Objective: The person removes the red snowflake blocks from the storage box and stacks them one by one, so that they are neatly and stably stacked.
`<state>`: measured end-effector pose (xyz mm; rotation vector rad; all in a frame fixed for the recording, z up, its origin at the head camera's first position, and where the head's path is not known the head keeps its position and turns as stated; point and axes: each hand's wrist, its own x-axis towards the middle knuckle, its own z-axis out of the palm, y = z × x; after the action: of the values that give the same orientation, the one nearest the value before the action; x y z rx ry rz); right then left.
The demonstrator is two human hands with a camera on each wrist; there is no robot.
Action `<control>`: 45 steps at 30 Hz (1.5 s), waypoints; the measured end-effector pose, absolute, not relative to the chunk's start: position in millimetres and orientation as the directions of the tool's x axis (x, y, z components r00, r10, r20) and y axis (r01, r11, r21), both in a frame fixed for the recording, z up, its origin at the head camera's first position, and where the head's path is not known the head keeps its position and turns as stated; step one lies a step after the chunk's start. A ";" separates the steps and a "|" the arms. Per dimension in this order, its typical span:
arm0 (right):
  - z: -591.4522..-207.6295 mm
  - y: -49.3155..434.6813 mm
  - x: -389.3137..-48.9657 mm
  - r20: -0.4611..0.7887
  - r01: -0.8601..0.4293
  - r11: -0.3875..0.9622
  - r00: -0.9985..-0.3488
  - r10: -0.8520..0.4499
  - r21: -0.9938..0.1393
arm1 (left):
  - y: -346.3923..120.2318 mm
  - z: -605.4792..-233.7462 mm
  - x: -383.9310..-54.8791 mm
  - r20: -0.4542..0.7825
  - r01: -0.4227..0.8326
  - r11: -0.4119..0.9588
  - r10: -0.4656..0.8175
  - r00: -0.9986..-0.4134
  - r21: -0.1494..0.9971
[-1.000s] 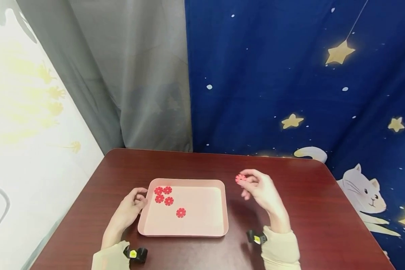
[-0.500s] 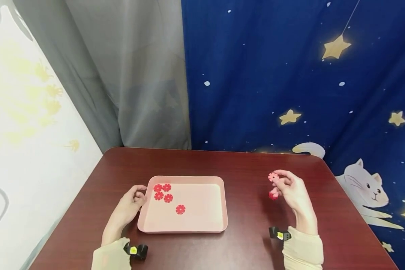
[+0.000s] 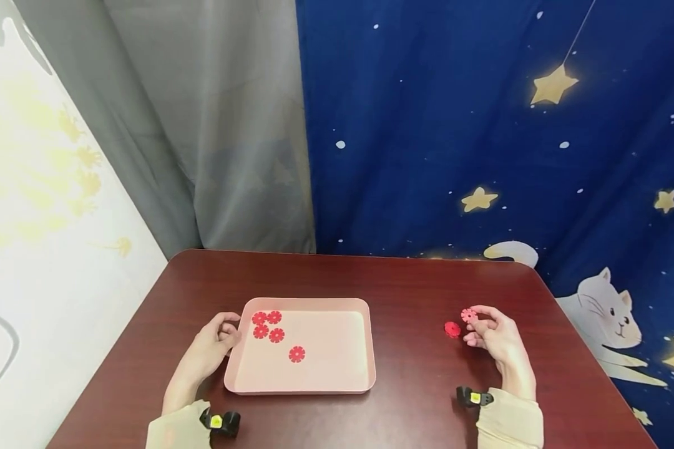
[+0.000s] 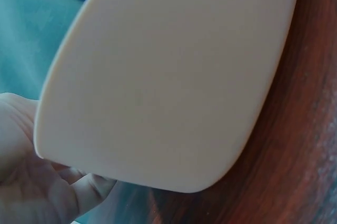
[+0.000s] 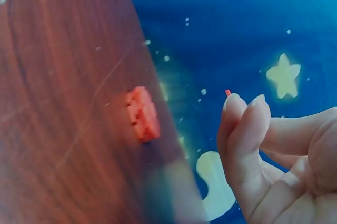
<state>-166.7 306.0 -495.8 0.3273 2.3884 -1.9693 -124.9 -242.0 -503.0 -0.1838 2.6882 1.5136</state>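
Note:
My right hand (image 3: 497, 337) pinches a red snowflake disc (image 3: 468, 315) between thumb and fingertips over the table's right side. Only a thin red edge of the disc (image 5: 228, 93) shows in the right wrist view. Just left of that hand, more red notched plastic (image 3: 452, 329) lies on the table; the right wrist view shows it thick, like discs stacked together (image 5: 142, 114). My left hand (image 3: 209, 346) grips the left side of a pink tray (image 3: 365, 349), fingertips at the rim. The tray wall (image 4: 158, 76) hides part of its fingers in the left wrist view.
Inside the tray, several red discs lie grouped at the far left corner (image 3: 268, 325). A single disc (image 3: 296, 354) sits nearer the middle. The dark red wooden table (image 3: 404, 280) ends at a grey curtain (image 3: 253, 187) and a blue starry curtain (image 3: 404, 156).
My right hand has carried the disc rightward from beside the tray, then lowered a little. The red piece on the table now shows apart from its fingers. My left hand keeps its place.

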 end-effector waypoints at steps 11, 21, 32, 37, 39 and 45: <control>-505.3 292.5 -177.8 -0.199 0.214 0.351 -0.977 0.079 -0.912 | -249.4 -502.0 -120.7 -0.096 -0.125 0.512 -0.082 -0.992 0.850; -512.8 288.7 -178.0 -0.222 0.241 0.383 -0.970 0.094 -0.892 | -247.0 -497.8 -118.8 -0.114 -0.140 0.540 -0.081 -0.990 0.830; -517.2 286.7 -174.2 -0.222 0.255 0.432 -0.967 0.126 -0.865 | -244.3 -497.5 -119.6 -0.120 -0.136 0.540 -0.065 -0.991 0.830; -516.8 290.0 -173.2 -0.215 0.248 0.432 -0.969 0.123 -0.867 | -241.7 -498.4 -122.5 -0.119 -0.136 0.544 -0.067 -0.991 0.828; -517.1 290.8 -172.4 -0.218 0.252 0.426 -0.968 0.128 -0.869 | -241.1 -498.9 -123.5 -0.117 -0.133 0.547 -0.065 -0.991 0.827; -511.7 288.3 -171.9 -0.234 0.273 0.433 -0.962 0.142 -0.859 | -242.2 -500.8 -125.3 -0.103 -0.118 0.543 -0.059 -0.993 0.831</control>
<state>-171.9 288.3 -511.7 0.3713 2.5505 -1.5647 -125.3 -242.2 -500.8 -0.1553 2.7042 1.4644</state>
